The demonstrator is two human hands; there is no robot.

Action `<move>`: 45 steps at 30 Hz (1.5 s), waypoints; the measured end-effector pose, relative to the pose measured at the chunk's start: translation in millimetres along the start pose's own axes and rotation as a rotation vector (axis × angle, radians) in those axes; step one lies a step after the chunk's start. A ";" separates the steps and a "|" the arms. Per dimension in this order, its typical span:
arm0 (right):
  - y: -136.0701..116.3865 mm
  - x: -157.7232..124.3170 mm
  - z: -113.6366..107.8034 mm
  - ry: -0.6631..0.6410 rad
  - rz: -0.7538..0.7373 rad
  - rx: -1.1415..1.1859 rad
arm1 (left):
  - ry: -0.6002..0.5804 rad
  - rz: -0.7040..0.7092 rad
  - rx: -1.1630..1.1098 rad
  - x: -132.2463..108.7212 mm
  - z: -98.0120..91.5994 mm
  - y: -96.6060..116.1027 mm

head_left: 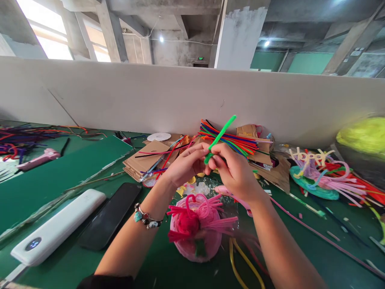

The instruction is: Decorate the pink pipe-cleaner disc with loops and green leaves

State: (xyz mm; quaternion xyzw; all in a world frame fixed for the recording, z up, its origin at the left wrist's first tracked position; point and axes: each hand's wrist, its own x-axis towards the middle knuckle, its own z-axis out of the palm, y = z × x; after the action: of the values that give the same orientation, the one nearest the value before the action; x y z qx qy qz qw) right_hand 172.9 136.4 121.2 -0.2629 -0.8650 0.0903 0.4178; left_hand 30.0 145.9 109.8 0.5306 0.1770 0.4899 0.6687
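A bright green pipe cleaner (222, 133) sticks up from between my fingers, its lower end folded into a small bend. My left hand (192, 158) pinches it from the left, while my right hand (233, 164) grips the bent part from the right. Both hands are close together, fingertips nearly touching. Below them on the green table sits a round pink pipe-cleaner piece (197, 233) with a red ball, pink coils and a dark green bit on it.
A white power bank (58, 226) and a black phone (111, 216) lie at left. Cardboard (144, 160) and a bundle of coloured pipe cleaners (231, 138) lie behind my hands. A pink glue gun (234, 194) is under my right hand. A teal decorated piece (314, 184) stands at right.
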 end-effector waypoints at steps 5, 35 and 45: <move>-1.8 -0.4 1.1 0.052 0.112 0.096 | 0.036 0.096 0.241 -2.8 -1.0 6.3; 2.5 -0.7 -6.5 0.183 0.198 -0.022 | 0.104 0.269 0.322 1.9 2.3 -2.2; 4.6 0.7 -3.6 0.300 0.047 -0.341 | 0.275 0.237 0.479 3.1 8.7 -1.0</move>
State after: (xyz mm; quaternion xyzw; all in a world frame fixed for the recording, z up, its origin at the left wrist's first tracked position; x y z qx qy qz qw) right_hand 177.1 140.4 122.2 -0.3602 -0.7897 -0.0878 0.4889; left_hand 38.5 143.8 113.1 0.6190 0.3133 0.5760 0.4324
